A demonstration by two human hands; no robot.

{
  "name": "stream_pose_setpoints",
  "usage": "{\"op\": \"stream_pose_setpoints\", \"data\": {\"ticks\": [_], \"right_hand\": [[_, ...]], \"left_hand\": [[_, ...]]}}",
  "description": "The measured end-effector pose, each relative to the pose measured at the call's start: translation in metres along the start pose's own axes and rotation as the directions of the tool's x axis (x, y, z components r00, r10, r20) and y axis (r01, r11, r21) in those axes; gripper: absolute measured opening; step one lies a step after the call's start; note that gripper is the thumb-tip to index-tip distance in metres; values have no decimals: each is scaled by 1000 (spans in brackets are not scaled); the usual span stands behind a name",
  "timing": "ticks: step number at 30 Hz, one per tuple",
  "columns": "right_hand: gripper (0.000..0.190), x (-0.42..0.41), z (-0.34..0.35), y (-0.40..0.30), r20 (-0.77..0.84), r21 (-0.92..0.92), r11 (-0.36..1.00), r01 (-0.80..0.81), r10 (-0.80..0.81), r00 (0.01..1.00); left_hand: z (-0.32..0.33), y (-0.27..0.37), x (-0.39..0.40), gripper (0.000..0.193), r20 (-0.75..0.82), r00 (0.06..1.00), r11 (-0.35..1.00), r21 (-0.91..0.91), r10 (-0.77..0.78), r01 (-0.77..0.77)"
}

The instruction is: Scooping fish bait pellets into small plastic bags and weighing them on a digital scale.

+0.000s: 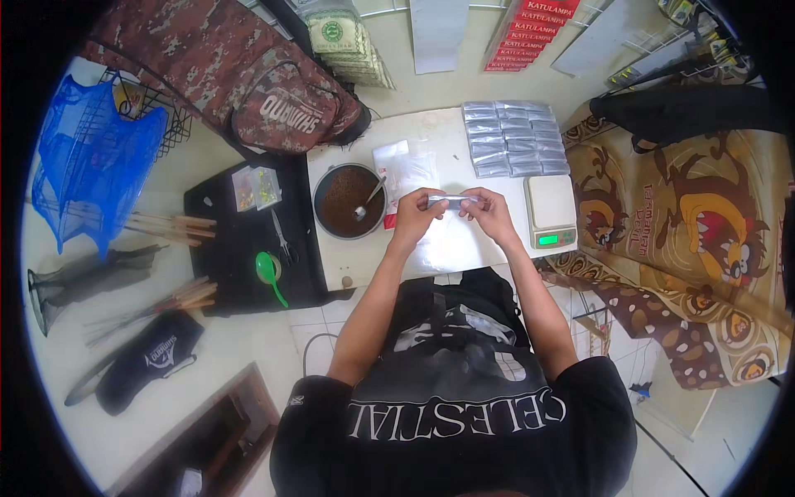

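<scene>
Both hands hold a small silvery plastic packet (453, 202) above the white table (348, 261). My left hand (420, 214) grips its left end and my right hand (487, 211) its right end, thumbs on the near side. Left of the hands stands a round pan of brown granular material (340, 192), with a metal spoon (376, 189) resting in it. Clear plastic bags (413, 168) lie flat just beyond my left hand. Rows of filled silvery packets (515, 140) are laid out at the back right. On the right is a digital kitchen scale (551, 202) with a lit green display.
A black-covered surface (233, 248) at the left carries scissors (279, 233), a green plastic spoon (267, 270) over a roll of tape, and small clear boxes (256, 188). A camouflage bag (279, 93) hangs beyond the pan. Patterned cloth (671, 217) hangs at the right.
</scene>
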State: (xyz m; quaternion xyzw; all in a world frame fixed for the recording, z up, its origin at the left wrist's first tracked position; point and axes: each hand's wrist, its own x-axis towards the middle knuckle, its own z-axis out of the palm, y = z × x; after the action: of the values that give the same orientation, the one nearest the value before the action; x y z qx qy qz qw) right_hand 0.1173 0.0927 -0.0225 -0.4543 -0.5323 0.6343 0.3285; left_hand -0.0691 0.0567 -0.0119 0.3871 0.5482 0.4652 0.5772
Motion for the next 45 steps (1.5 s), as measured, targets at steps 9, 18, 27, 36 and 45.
{"op": "stream_pose_setpoints", "data": {"ticks": [9, 18, 27, 36, 45], "right_hand": [[31, 52, -14, 10, -70, -12, 995, -101, 100, 993], [23, 165, -39, 67, -356, 109, 989, -103, 135, 925], [27, 235, -46, 93, -419, -228, 961, -156, 48, 907], [26, 225, -45, 106, -290, -342, 938, -65, -39, 956], [24, 210, -43, 90, -235, -264, 961, -81, 17, 972]], "left_hand": [[2, -15, 57, 20, -57, 997, 998, -30, -60, 58], [10, -38, 165, 22, -304, 944, 991, -74, -133, 115], [2, -80, 258, 18, -417, 891, 982, -123, -180, 141], [20, -101, 298, 23, -646, 762, 992, 65, -38, 105], [21, -92, 282, 29, -574, 699, 710, 691, 425, 135]]}}
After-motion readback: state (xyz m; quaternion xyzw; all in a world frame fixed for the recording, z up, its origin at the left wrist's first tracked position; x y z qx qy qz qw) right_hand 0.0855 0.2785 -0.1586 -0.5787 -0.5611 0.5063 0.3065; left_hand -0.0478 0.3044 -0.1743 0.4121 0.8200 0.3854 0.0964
